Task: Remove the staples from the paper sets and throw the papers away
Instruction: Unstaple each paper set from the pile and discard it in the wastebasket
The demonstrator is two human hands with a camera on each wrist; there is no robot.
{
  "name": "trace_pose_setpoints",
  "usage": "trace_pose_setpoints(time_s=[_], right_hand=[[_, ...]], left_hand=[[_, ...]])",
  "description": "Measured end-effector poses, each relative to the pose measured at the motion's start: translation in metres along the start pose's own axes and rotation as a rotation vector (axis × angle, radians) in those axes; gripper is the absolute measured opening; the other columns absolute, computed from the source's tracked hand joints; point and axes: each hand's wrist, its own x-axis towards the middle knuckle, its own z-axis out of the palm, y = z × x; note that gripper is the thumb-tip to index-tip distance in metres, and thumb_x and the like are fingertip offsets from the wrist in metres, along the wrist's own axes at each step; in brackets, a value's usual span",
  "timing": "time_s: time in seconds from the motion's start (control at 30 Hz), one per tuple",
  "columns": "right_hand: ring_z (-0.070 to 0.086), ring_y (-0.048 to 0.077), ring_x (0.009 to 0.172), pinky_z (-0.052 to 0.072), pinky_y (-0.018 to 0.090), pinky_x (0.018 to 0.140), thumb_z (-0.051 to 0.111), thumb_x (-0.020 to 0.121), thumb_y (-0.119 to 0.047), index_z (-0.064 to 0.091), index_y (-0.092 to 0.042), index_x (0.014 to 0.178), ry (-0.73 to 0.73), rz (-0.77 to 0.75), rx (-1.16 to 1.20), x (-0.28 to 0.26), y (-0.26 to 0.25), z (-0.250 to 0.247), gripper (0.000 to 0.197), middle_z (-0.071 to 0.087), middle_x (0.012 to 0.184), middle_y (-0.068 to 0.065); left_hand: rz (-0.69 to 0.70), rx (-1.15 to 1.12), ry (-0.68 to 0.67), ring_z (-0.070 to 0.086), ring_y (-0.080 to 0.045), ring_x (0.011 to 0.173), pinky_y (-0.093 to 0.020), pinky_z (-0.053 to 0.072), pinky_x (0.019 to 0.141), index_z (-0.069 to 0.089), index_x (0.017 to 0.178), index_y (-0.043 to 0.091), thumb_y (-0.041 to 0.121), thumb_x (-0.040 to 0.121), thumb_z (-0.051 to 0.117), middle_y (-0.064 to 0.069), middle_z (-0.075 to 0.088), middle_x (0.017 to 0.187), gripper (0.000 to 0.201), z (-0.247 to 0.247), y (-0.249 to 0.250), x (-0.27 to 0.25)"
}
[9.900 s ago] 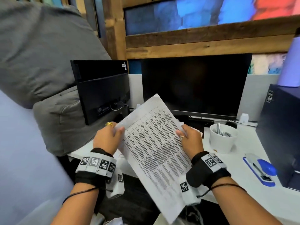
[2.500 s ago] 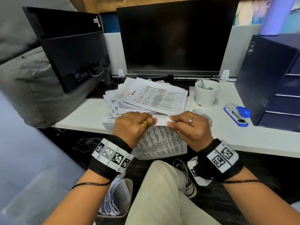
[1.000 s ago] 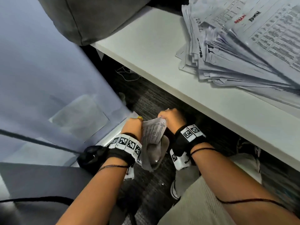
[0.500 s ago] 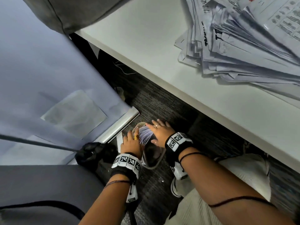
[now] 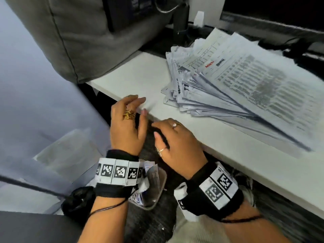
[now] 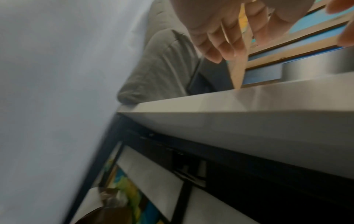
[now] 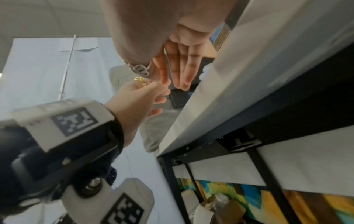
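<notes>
A fanned stack of stapled paper sets [image 5: 236, 85] lies on the white desk [image 5: 136, 76]. My left hand [image 5: 128, 123] hovers at the desk's front edge with relaxed fingers and holds nothing. Just to its right, my right hand [image 5: 177, 142] is also empty, its fingers straight in the right wrist view [image 7: 180, 68]. Below my wrists, the small bin [image 5: 158, 199] on the floor holds discarded papers [image 5: 150, 174], partly hidden by my left wristband. The left wrist view shows bare fingers [image 6: 220, 45] above the desk edge [image 6: 229, 103].
A grey cushion [image 5: 87, 32] leans over the desk's left end. A pale partition [image 5: 35, 85] closes the left side. A black object [image 5: 77, 202] lies on the floor beside the bin. My knee in light trousers [image 5: 201, 230] is under the right wrist.
Half a second ago both hands were down at the bin, on the papers in it. They have since risen to the desk edge, empty, and my head has tilted up towards the stack.
</notes>
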Motion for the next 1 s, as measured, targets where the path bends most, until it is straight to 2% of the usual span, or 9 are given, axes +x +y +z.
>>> trace_pose_setpoints(time_s=[0.13,0.23,0.3,0.4,0.5,0.6,0.7,0.87,1.0], right_hand=[[0.056,0.021,0.090,0.039,0.021,0.079,0.049,0.082,-0.023,0.063,-0.007,0.095,0.104,0.123,-0.044,-0.012,0.018,-0.060,0.025,0.059,0.094,0.007],[0.053,0.025,0.100,0.036,0.023,0.085,0.056,0.083,-0.019,0.062,-0.007,0.101,0.154,0.328,-0.131,-0.028,0.049,-0.102,0.022,0.053,0.104,0.009],[0.045,0.030,0.116,0.035,0.031,0.098,0.059,0.084,-0.022,0.058,-0.007,0.114,0.065,0.496,-0.257,-0.039,0.075,-0.128,0.033,0.049,0.120,0.013],[0.028,0.032,0.134,0.020,0.040,0.113,0.050,0.085,-0.046,0.036,-0.010,0.137,-0.248,0.695,-0.541,-0.050,0.102,-0.154,0.064,0.038,0.142,0.016],[0.023,0.036,0.136,0.025,0.048,0.109,0.050,0.092,-0.033,0.025,-0.014,0.142,-0.295,0.835,-0.558,-0.054,0.101,-0.165,0.059,0.034,0.144,0.012],[0.031,0.034,0.131,0.029,0.051,0.106,0.043,0.094,-0.014,0.029,-0.017,0.140,-0.268,0.868,-0.594,-0.055,0.089,-0.165,0.048,0.042,0.135,0.011],[0.044,0.031,0.120,0.038,0.041,0.100,0.036,0.091,0.001,0.033,-0.017,0.140,-0.269,0.771,-0.649,-0.066,0.082,-0.159,0.053,0.046,0.129,0.012],[0.048,0.027,0.115,0.041,0.033,0.093,0.036,0.087,0.005,0.037,-0.019,0.141,-0.203,0.631,-0.597,-0.091,0.070,-0.159,0.060,0.052,0.126,0.010],[0.053,0.033,0.110,0.043,0.036,0.093,0.045,0.083,0.005,0.050,-0.014,0.134,-0.213,0.499,-0.466,-0.104,0.057,-0.155,0.055,0.057,0.122,0.017]], left_hand=[[0.151,-0.072,-0.172,0.046,-0.022,0.107,-0.021,0.030,0.093,0.063,0.112,0.009,0.024,0.091,0.045,-0.011,0.057,0.113,0.032,0.019,0.048,0.021],[0.169,-0.043,-0.400,0.044,-0.025,0.114,-0.033,0.035,0.094,0.062,0.115,0.014,0.036,0.087,0.036,-0.010,0.054,0.122,0.044,0.036,0.079,0.022],[0.179,0.081,-0.535,0.037,-0.027,0.126,-0.042,0.030,0.100,0.059,0.120,0.019,0.042,0.087,0.031,-0.008,0.046,0.135,0.049,0.044,0.101,0.022],[0.184,0.394,-0.766,0.005,-0.023,0.143,-0.055,0.001,0.111,0.031,0.143,0.029,0.048,0.096,0.027,-0.001,0.014,0.155,0.051,0.055,0.124,0.019],[0.128,0.479,-0.884,-0.008,-0.026,0.143,-0.067,-0.006,0.106,0.009,0.148,0.033,0.055,0.095,0.020,0.001,-0.001,0.157,0.058,0.064,0.133,0.014],[0.095,0.530,-0.919,-0.011,-0.026,0.143,-0.069,-0.007,0.104,0.003,0.148,0.035,0.056,0.095,0.016,0.002,-0.005,0.157,0.058,0.066,0.135,0.010],[0.085,0.528,-0.942,-0.011,-0.025,0.143,-0.069,-0.006,0.105,0.005,0.148,0.036,0.057,0.094,0.013,0.003,-0.005,0.157,0.058,0.064,0.136,0.011],[0.010,0.298,-0.799,0.004,-0.019,0.143,-0.061,-0.009,0.108,0.040,0.137,0.033,0.060,0.092,0.012,0.003,0.016,0.154,0.060,0.056,0.146,0.010],[-0.179,-0.018,-0.509,0.037,-0.023,0.124,-0.035,0.025,0.104,0.063,0.115,0.018,0.063,0.088,0.034,-0.007,0.050,0.132,0.061,0.054,0.155,0.013]])
